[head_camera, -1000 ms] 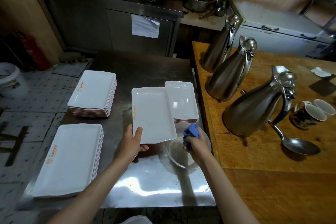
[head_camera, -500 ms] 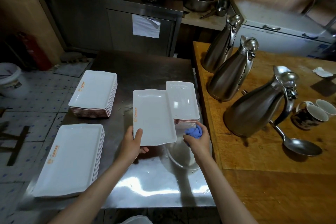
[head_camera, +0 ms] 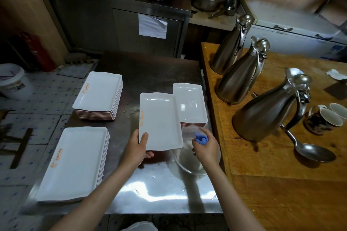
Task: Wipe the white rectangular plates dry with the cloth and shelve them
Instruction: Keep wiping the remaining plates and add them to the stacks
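Head view. The held plate is a white rectangle with its long axis running from 6 o'clock to 12 o'clock, tipped slightly so its far end leans toward 11. It is face up above the steel table, near the middle of it. An orange logo and a line of small writing run along its left rim; the writing is too small to read.

The left hand grips the plate's near left corner, thumb lying flat on the top face, fingers curled underneath. The right hand is closed round a bunched blue cloth, just beside the plate's near right corner; whether the cloth touches the plate cannot be told. This hand is over a clear bowl that sits on the table at 5 o'clock from the plate.

Three stacks of like plates rest on the table, all long axis roughly 6 to 12: a small stack at 2 o'clock, partly overlapped by the held plate; a far stack at 10 o'clock; a big stack at 8 o'clock. The last two carry the same orange marking on the left rim, unreadable.

At 3 o'clock a wooden table bears three steel jugs, two mugs and a ladle.
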